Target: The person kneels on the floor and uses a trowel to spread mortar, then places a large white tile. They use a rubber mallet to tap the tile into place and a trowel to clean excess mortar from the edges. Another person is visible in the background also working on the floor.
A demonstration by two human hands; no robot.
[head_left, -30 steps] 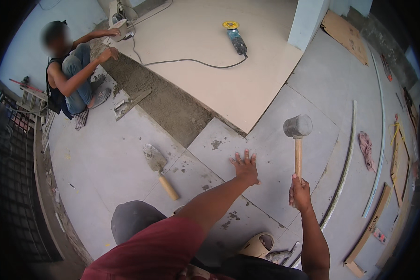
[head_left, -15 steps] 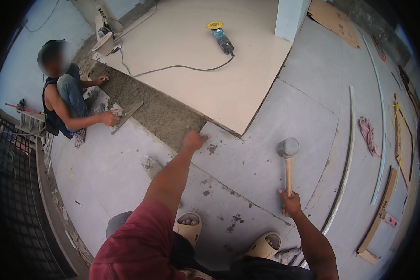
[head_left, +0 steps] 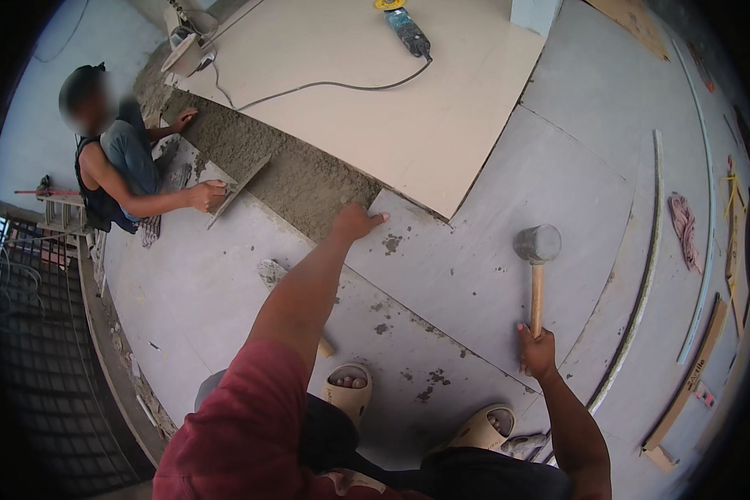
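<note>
My right hand (head_left: 537, 353) is closed round the wooden handle of a rubber mallet (head_left: 537, 242). Its grey head points away from me, above the grey floor tiles (head_left: 475, 275). My left hand (head_left: 360, 222) reaches forward to the tile corner beside a strip of wet mortar (head_left: 292, 179). Its thumb stretches out to the right over the tile; the other fingers are mostly hidden, and I see nothing held. Partly behind my left forearm lies a trowel (head_left: 270, 272) with a wooden handle.
At the left a co-worker (head_left: 125, 167) squats, holding a flat trowel (head_left: 243, 190) at the mortar. An angle grinder (head_left: 408, 35) with its cord lies on the beige tile (head_left: 342, 125). Long strips, a pink cloth (head_left: 683, 231) and cardboard (head_left: 693, 367) lie at the right.
The view has shifted, so the grinder sits nearer the top edge. The co-worker's trowel has tilted and moved right along the mortar. My hands keep nearly the same pose.
</note>
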